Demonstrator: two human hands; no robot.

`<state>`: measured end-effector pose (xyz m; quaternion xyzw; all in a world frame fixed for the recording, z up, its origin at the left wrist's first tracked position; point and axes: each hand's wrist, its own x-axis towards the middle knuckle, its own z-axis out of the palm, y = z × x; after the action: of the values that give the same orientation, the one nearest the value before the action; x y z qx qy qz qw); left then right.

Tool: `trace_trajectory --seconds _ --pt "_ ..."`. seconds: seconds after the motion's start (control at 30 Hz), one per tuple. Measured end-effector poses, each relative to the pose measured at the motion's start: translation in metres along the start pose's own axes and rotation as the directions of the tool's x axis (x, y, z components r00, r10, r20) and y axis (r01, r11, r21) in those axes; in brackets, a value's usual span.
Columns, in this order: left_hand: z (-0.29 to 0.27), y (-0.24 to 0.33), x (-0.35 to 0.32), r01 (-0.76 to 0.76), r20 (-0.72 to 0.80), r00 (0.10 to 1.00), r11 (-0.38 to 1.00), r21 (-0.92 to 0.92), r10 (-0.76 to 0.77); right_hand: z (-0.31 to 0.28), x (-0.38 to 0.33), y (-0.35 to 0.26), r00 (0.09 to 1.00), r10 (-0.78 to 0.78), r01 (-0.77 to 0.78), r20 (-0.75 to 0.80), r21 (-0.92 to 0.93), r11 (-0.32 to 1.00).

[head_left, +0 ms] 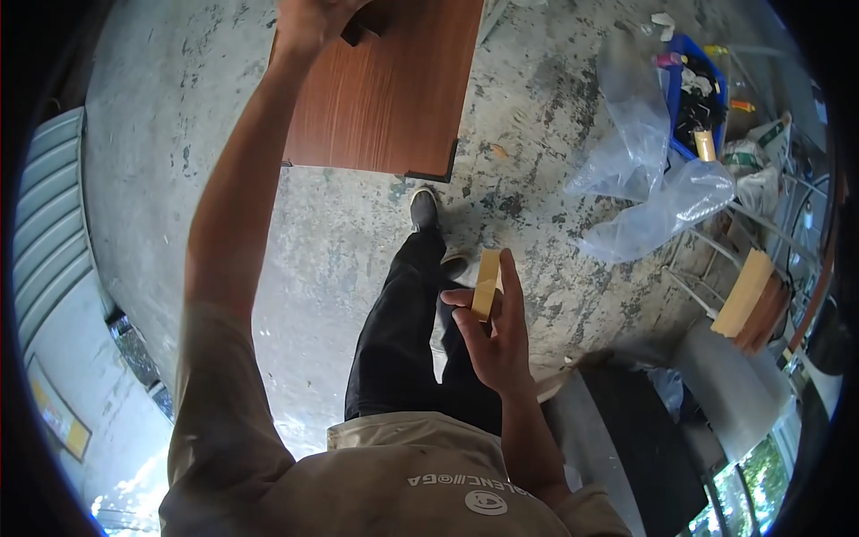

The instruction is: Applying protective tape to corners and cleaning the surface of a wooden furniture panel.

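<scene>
I note, to my right: blue bin [676,106], filled; clear plastic [684,199] beside it. Floor [161,179] blotched, patchy.

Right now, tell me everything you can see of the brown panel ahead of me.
The brown panel looks like wood-grained board, reddish, broad face up. A black corner piece covers its near right corner. Its far end leaves the picture. Your left hand is at its far left part, contact unclear.
</scene>
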<state>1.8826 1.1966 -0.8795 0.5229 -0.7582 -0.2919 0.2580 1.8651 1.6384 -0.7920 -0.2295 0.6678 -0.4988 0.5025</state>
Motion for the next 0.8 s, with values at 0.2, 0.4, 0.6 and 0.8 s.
trace_trajectory --seconds 0.2,0.4,0.6,0.8 --pt "-0.072 0.093 -0.225 -0.079 0.667 0.626 0.884 -0.461 0.404 -0.009 -0.025 0.027 0.995 -0.086 0.079 -0.056 -0.11 0.991" --pt "-0.085 0.055 -0.361 0.431 0.725 0.669 0.707 -0.561 0.167 0.032 -0.058 0.039 0.99 -0.1 0.086 -0.098 -0.142 0.986" --pt "-0.087 0.058 -0.358 0.343 0.791 0.606 0.871 -0.352 0.081 0.054 -0.063 0.066 0.981 0.025 -0.02 -0.193 0.029 0.999" --pt "-0.075 0.026 -0.292 -0.256 0.573 0.743 0.938 -0.235 0.346 0.079 -0.004 0.068 0.91 -0.165 0.104 -0.379 -0.176 0.979"
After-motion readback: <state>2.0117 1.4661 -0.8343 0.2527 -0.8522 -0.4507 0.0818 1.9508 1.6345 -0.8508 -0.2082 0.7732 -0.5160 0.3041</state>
